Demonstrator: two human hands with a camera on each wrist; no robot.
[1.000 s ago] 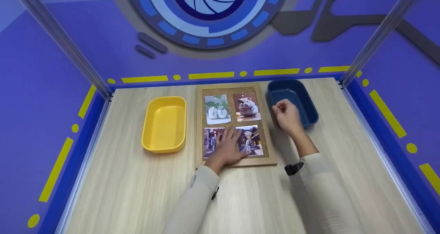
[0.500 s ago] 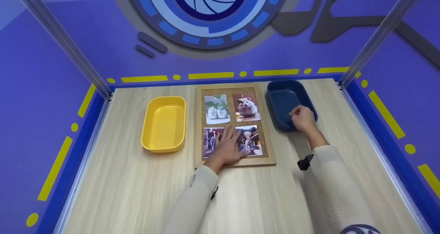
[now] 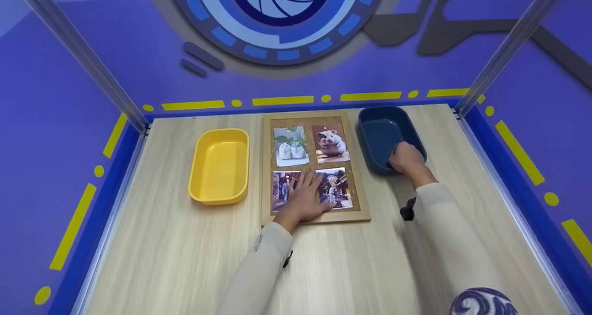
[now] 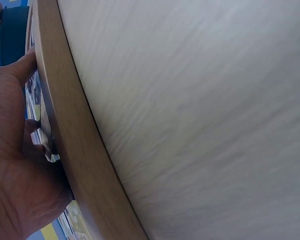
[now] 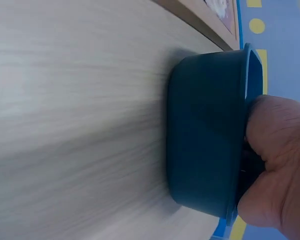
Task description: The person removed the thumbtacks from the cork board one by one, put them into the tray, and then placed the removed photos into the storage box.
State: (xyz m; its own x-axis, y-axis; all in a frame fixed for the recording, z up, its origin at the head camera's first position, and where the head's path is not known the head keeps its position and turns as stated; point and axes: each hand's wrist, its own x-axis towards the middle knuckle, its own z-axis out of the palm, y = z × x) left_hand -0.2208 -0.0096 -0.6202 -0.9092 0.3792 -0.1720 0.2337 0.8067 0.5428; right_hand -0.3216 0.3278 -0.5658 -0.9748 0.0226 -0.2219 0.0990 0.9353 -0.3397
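Note:
My left hand (image 3: 304, 203) lies with fingers spread over the lower part of a wood-framed cork board (image 3: 363, 199). It rests across two lower photos, one at left (image 3: 280, 190) and one at right (image 3: 336, 188). Above them are a photo of two white hamsters (image 3: 291, 147) and a photo of one hamster (image 3: 331, 143), each with a tiny pin-like spot at its top. My right hand (image 3: 408, 158) reaches over the near rim of a dark blue tray (image 3: 381, 132). Its fingers are curled down into the tray, and the fingertips are hidden in both views, so whatever they hold cannot be seen.
A yellow tray (image 3: 219, 167) stands left of the board on the pale wooden table (image 3: 175, 259). A blue-purple back wall (image 3: 138, 70) and side panels with metal corner posts enclose the table.
My right hand has moved from the tray's left edge to its near right side, then dipped lower into it. My left hand has stayed in place on the board.

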